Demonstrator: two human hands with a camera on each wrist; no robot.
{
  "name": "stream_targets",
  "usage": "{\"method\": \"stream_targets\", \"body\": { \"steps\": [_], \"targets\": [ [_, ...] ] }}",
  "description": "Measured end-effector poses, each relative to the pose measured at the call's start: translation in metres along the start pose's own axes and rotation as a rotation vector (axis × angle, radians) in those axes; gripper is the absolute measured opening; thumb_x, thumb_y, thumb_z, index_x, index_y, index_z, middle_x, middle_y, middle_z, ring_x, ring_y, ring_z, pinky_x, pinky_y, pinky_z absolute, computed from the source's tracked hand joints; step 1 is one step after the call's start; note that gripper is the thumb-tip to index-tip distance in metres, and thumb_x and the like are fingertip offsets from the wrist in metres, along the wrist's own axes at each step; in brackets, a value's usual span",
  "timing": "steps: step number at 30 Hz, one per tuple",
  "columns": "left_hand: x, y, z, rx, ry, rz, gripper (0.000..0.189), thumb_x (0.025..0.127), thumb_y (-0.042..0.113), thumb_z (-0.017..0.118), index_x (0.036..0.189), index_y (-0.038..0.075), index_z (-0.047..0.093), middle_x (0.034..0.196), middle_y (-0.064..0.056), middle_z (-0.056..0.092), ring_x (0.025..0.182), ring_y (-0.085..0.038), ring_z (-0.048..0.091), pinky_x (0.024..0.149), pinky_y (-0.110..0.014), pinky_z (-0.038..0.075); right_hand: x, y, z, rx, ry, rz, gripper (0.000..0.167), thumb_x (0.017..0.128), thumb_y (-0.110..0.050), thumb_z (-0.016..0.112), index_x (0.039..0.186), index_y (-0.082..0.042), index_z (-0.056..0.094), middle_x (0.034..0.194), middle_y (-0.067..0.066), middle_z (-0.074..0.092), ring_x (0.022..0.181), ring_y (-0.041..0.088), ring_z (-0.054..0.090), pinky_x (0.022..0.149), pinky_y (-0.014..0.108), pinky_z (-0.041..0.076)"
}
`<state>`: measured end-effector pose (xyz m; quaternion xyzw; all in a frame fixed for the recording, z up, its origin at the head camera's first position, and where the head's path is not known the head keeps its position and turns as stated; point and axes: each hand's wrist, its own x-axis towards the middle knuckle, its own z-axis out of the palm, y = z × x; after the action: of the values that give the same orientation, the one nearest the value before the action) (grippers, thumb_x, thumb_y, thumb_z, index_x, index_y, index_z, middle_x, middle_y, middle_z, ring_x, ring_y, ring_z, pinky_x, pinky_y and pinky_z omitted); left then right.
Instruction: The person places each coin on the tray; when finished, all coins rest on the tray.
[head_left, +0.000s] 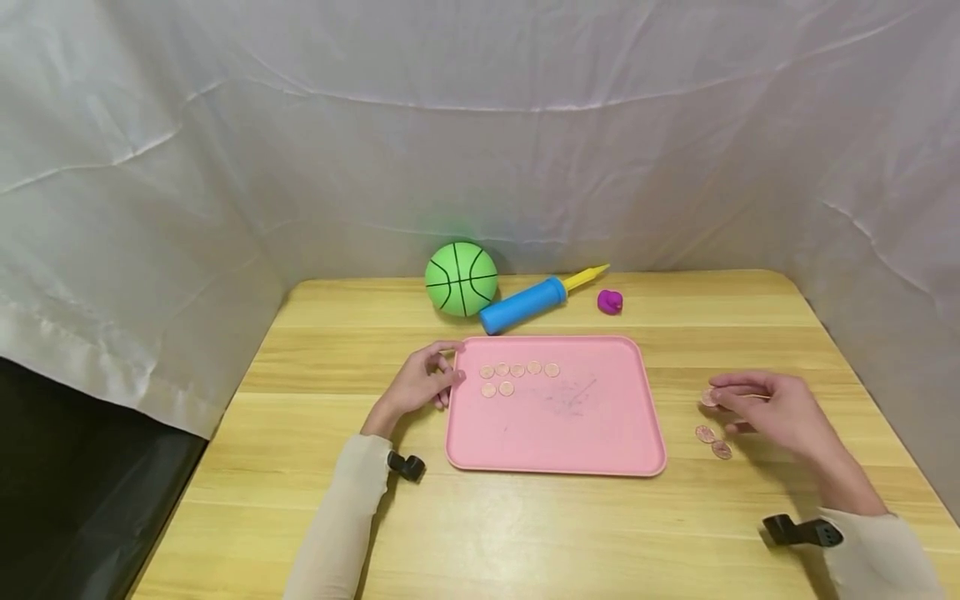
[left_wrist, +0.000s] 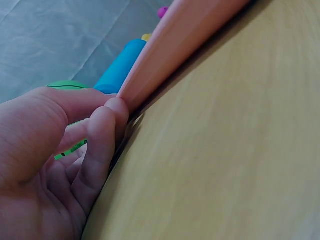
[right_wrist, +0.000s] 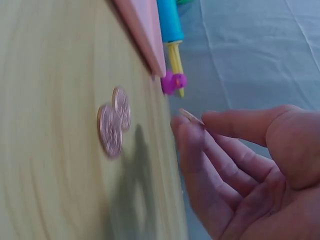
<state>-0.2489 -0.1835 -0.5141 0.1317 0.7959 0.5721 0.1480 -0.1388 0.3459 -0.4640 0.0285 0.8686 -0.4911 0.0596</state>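
Observation:
Between my right thumb and fingertips I pinch a copper-coloured coin, raised off the table to the right of the tray. Just below that right hand in the head view, two more coins lie on the wood, edges meeting. My left hand grips the left rim of the pink tray, thumb and fingertips at its edge near the far corner. Inside the tray, several coins form a row toward the back left, with two coins in a second row nearer me.
Behind the tray sit a green ball, a blue hand pump with a yellow nozzle, and a small purple rubber duck. Grey cloth hangs along the back and sides of the wooden table.

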Motion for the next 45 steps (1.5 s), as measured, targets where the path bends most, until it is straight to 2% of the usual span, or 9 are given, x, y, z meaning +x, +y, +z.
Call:
{"method": "stream_targets", "body": {
  "steps": [3,5,10,14,17,21,32,38,45],
  "targets": [
    [0.0,-0.001,0.0,-0.002,-0.004,0.005,0.053,0.103,0.002,0.07,0.155,0.008,0.057,0.092,-0.012,0.066,0.054,-0.012,0.062,0.046,-0.023,0.056,0.001,-0.005,0.004,0.029,-0.036,0.005,0.049,0.109,-0.023,0.07,0.143,0.013,0.062,0.107,-0.014,0.083,0.087,0.007,0.08,0.074,0.035,0.072],
    [0.0,-0.001,0.0,-0.003,-0.007,0.008,0.053,0.103,0.002,0.069,0.155,0.007,0.057,0.093,-0.012,0.066,0.054,-0.013,0.062,0.046,-0.023,0.057,0.002,-0.009,0.007,0.048,-0.059,0.015,0.051,0.109,-0.024,0.07,0.144,0.011,0.061,0.108,-0.011,0.083,0.085,0.011,0.081,0.072,0.037,0.072],
    [-0.001,-0.001,0.0,-0.009,-0.003,0.008,0.053,0.103,0.002,0.069,0.154,0.007,0.058,0.092,-0.011,0.065,0.055,-0.013,0.063,0.046,-0.023,0.057,0.006,-0.018,0.016,0.128,-0.129,0.081,0.058,0.109,-0.033,0.071,0.149,0.007,0.057,0.107,0.003,0.085,0.075,0.024,0.079,0.055,0.044,0.066],
    [-0.001,-0.001,0.0,-0.007,-0.003,0.017,0.052,0.103,0.002,0.07,0.154,0.006,0.058,0.092,-0.011,0.065,0.054,-0.012,0.063,0.046,-0.023,0.057,0.01,-0.027,0.024,0.094,-0.139,0.077,0.057,0.108,-0.036,0.071,0.147,0.004,0.06,0.113,0.008,0.084,0.083,0.02,0.081,0.045,0.042,0.059],
    [0.0,-0.002,0.0,-0.007,-0.006,0.021,0.053,0.103,0.002,0.07,0.154,0.005,0.057,0.092,-0.011,0.065,0.054,-0.011,0.063,0.046,-0.023,0.058,0.015,-0.033,0.032,0.063,-0.142,0.035,0.052,0.109,-0.032,0.071,0.144,0.005,0.063,0.119,0.014,0.082,0.091,0.018,0.083,0.057,0.036,0.067],
    [0.001,-0.002,0.0,-0.004,-0.012,0.014,0.054,0.103,0.002,0.07,0.155,0.006,0.057,0.093,-0.01,0.065,0.055,-0.011,0.063,0.046,-0.023,0.058,0.023,-0.041,0.042,0.072,-0.163,-0.009,0.047,0.108,-0.025,0.073,0.141,0.008,0.065,0.123,0.021,0.08,0.094,0.016,0.083,0.084,0.035,0.072],
    [0.001,0.0,-0.002,-0.002,-0.002,0.01,0.053,0.103,0.002,0.07,0.155,0.008,0.058,0.092,-0.01,0.064,0.055,-0.012,0.063,0.046,-0.023,0.057,0.035,-0.06,0.075,0.192,-0.235,0.041,0.05,0.103,-0.022,0.078,0.142,0.007,0.064,0.123,0.02,0.081,0.096,0.02,0.084,0.084,0.038,0.072],
    [0.0,-0.001,-0.001,-0.005,0.002,-0.002,0.053,0.104,0.003,0.07,0.155,0.009,0.058,0.092,-0.009,0.064,0.055,-0.012,0.063,0.046,-0.024,0.058,0.042,-0.067,0.095,0.225,-0.263,0.018,0.045,0.103,-0.014,0.077,0.138,0.012,0.065,0.117,0.022,0.082,0.093,0.022,0.084,0.083,0.037,0.072],
    [0.0,0.0,-0.001,-0.005,-0.001,0.004,0.054,0.104,0.003,0.07,0.155,0.009,0.057,0.093,-0.01,0.064,0.055,-0.013,0.063,0.046,-0.022,0.056,0.051,-0.077,0.114,0.207,-0.287,-0.026,0.039,0.101,-0.01,0.077,0.134,0.01,0.068,0.117,0.024,0.081,0.095,0.024,0.084,0.083,0.036,0.072]
  ]
}}
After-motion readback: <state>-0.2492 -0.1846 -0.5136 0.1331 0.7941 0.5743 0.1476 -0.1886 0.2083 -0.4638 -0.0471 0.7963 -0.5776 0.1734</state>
